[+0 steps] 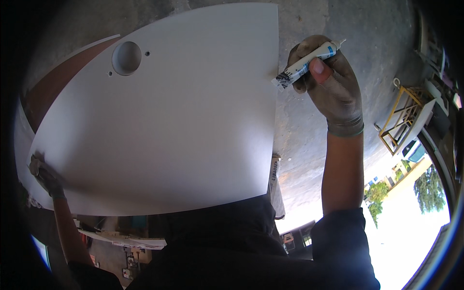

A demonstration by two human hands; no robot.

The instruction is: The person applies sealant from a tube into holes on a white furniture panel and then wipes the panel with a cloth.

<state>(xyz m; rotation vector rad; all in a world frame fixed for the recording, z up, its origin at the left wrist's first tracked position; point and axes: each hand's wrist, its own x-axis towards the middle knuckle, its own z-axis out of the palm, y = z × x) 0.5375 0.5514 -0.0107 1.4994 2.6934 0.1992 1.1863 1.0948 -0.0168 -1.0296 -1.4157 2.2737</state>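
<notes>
A large white panel (183,121) with one curved side lies before me. Near its far left are a round hole (126,58) and two small holes. In a grey, dirty glove with the thumb tip bare, my right hand (333,87) is raised past the panel's right edge. It grips a small white squeeze tube (311,61) with blue and black print; the thin nozzle points up and right, and the crumpled end is by the panel. My left hand (48,181), also gloved, is at the panel's near left edge, fingers bent around something pale that I cannot make out.
Under the panel's left side shows a reddish-brown curved piece (63,84) with a white edge. Grey concrete floor (304,130) spreads beyond. To the right stands a yellow metal frame (401,113); a white box with print (275,169) is beside the near right corner.
</notes>
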